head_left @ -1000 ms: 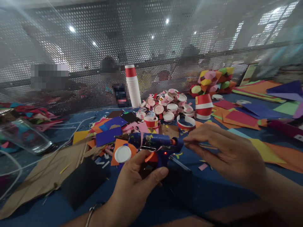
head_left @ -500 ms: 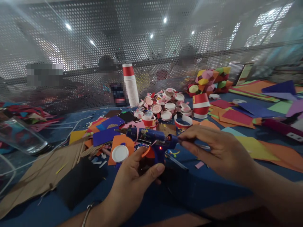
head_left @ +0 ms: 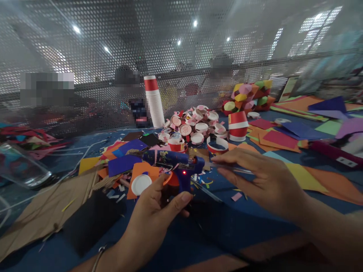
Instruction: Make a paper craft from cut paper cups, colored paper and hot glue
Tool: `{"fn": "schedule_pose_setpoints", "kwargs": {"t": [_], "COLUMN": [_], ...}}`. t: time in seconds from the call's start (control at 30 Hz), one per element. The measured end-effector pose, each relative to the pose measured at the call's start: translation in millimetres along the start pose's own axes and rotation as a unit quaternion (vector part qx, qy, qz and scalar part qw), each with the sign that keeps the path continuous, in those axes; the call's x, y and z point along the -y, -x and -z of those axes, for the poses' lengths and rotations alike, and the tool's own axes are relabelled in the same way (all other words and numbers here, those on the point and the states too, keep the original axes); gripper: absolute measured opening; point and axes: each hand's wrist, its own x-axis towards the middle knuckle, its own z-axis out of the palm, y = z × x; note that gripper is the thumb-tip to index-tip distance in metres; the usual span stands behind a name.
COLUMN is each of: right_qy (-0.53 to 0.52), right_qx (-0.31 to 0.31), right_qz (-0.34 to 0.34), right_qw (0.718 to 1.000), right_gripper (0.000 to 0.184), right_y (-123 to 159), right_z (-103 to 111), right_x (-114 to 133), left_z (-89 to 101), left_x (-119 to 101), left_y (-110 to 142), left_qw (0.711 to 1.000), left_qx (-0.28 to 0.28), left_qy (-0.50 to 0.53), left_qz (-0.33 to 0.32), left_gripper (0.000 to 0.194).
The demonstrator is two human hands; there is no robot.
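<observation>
A blue hot glue gun (head_left: 167,159) with an orange trigger and a lit red light is in my left hand (head_left: 159,211), which wraps round its handle. The gun's nozzle points left, over scattered paper. My right hand (head_left: 263,185) pinches a thin translucent glue stick (head_left: 242,170) behind the gun. The stick's front end is near the gun's rear opening; I cannot tell how far inside it reaches. Another clear stick (head_left: 208,192) lies on the table under the gun. A white round lid (head_left: 141,184) lies on orange paper beside my left hand.
A heap of small paper cup pieces (head_left: 195,126) lies behind the gun, beside a tall cup stack (head_left: 154,104) and a red-and-white cup (head_left: 238,126). Coloured sheets (head_left: 283,139) spread right. Cardboard (head_left: 53,204) and a clear glass (head_left: 24,166) lie left. A perforated screen (head_left: 176,56) stands behind.
My right hand has drawn slightly back from the gun's rear, and more of the glue stick shows between them. The left hand keeps its grip on the gun. The whole view shifts slightly.
</observation>
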Motion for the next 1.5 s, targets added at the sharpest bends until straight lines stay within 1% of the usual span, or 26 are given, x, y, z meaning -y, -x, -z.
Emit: {"fn": "schedule_pose_setpoints", "kwargs": {"t": [0.1, 0.17, 0.2, 0.27, 0.3, 0.33, 0.4, 0.43, 0.53, 0.63, 0.7, 0.73, 0.8, 0.87, 0.9, 0.97, 1.0, 1.07, 1.1, 1.13, 1.17, 1.27, 1.33, 1.37, 1.43, 1.5], "right_qy": [0.030, 0.073, 0.101, 0.187, 0.215, 0.230, 0.275, 0.291, 0.270, 0.257, 0.250, 0.253, 0.290, 0.275, 0.259, 0.206, 0.176, 0.104, 0.075, 0.062, 0.063, 0.120, 0.156, 0.156, 0.119, 0.050], "right_qx": [-0.005, -0.028, -0.055, -0.092, -0.088, -0.080, -0.013, 0.008, 0.109, 0.124, 0.130, 0.125, 0.082, 0.044, 0.004, -0.039, -0.045, -0.015, 0.016, 0.021, 0.007, -0.098, -0.126, -0.115, -0.056, 0.021], "right_qz": [-0.018, -0.046, -0.055, -0.106, -0.130, -0.151, -0.197, -0.210, -0.219, -0.214, -0.211, -0.212, -0.215, -0.188, -0.169, -0.148, -0.137, -0.117, -0.123, -0.113, -0.085, -0.015, 0.049, 0.080, 0.113, 0.089], "right_qw": [0.999, 0.996, 0.992, 0.972, 0.964, 0.958, 0.941, 0.933, 0.931, 0.934, 0.936, 0.936, 0.929, 0.942, 0.951, 0.967, 0.974, 0.987, 0.989, 0.991, 0.994, 0.988, 0.979, 0.978, 0.985, 0.995], "right_gripper": [0.018, 0.019, 0.021, 0.022, 0.024, 0.025, 0.033, 0.036, 0.040, 0.046, 0.047, 0.046, 0.046, 0.045, 0.040, 0.026, 0.024, 0.021, 0.019, 0.022, 0.028, 0.039, 0.041, 0.038, 0.025, 0.011], "right_y": [5.5, 13.2, 19.0, 35.4, 46.4, 59.2, 88.2, 103.1, 138.2, 146.7, 138.0, 130.9, 114.5, 97.9, 89.9, 74.1, 65.8, 47.9, 38.5, 29.3, 20.6, 2.7, -0.8, -0.7, 0.3, -1.8], "right_z": [8.2, 17.6, 23.7, 38.3, 46.1, 53.6, 65.9, 69.8, 72.7, 67.5, 63.6, 61.8, 58.1, 52.9, 49.1, 38.6, 31.9, 17.0, 9.7, 3.1, -2.5, -11.6, -13.4, -14.3, -17.7, -23.4], "right_x": [-1.9, -6.8, -11.3, -26.3, -36.8, -49.0, -77.1, -91.8, -131.2, -154.7, -157.1, -153.3, -135.4, -105.6, -88.0, -52.2, -36.0, -10.3, -1.3, 5.4, 10.1, 17.5, 20.8, 22.6, 26.5, 30.6], "left_z": [0.3, 0.8, 1.1, 1.7, 1.9, 2.1, 2.3, 2.3, 2.3, 2.4, 2.7, 2.9, 3.2, 3.0, 2.6, 1.3, 0.6, -0.5, -0.8, -0.8, -0.4, 1.4, 2.5, 2.9, 3.3, 3.5], "left_x": [-2.9, -5.4, -6.6, -8.4, -9.0, -9.2, -8.9, -8.4, -6.8, -5.9, -5.6, -5.4, -4.8, -4.2, -4.1, -4.1, -4.4, -5.2, -5.7, -6.3, -6.9, -9.0, -10.4, -11.1, -11.7, -11.3], "left_y": [-0.1, -0.7, -1.3, -3.1, -4.2, -5.3, -7.3, -8.0, -8.8, -8.6, -8.6, -8.6, -8.7, -8.5, -8.4, -7.8, -7.4, -6.6, -6.3, -6.0, -5.8, -6.2, -7.3, -7.8, -8.9, -9.3], "left_qw": [0.999, 0.996, 0.994, 0.987, 0.983, 0.979, 0.974, 0.974, 0.977, 0.982, 0.982, 0.981, 0.980, 0.977, 0.975, 0.971, 0.970, 0.972, 0.972, 0.972, 0.970, 0.960, 0.954, 0.951, 0.945, 0.937], "left_qx": [-0.008, -0.021, -0.033, -0.062, -0.077, -0.090, -0.107, -0.110, -0.093, -0.068, -0.061, -0.058, -0.052, -0.046, -0.043, -0.035, -0.029, -0.018, -0.014, -0.015, -0.022, -0.081, -0.113, -0.116, -0.118, -0.123], "left_qy": [0.037, 0.066, 0.084, 0.126, 0.145, 0.159, 0.174, 0.176, 0.170, 0.157, 0.159, 0.163, 0.175, 0.192, 0.204, 0.223, 0.228, 0.226, 0.224, 0.227, 0.233, 0.259, 0.272, 0.278, 0.298, 0.321], "left_qz": [0.025, 0.051, 0.062, 0.079, 0.084, 0.088, 0.093, 0.094, 0.090, 0.085, 0.086, 0.086, 0.085, 0.082, 0.080, 0.074, 0.073, 0.067, 0.065, 0.062, 0.060, 0.062, 0.062, 0.061, 0.057, 0.058], "left_gripper": [0.032, 0.029, 0.027, 0.027, 0.028, 0.029, 0.030, 0.030, 0.028, 0.026, 0.025, 0.024, 0.022, 0.021, 0.020, 0.019, 0.019, 0.019, 0.019, 0.019, 0.019, 0.021, 0.022, 0.022, 0.021, 0.023]}}
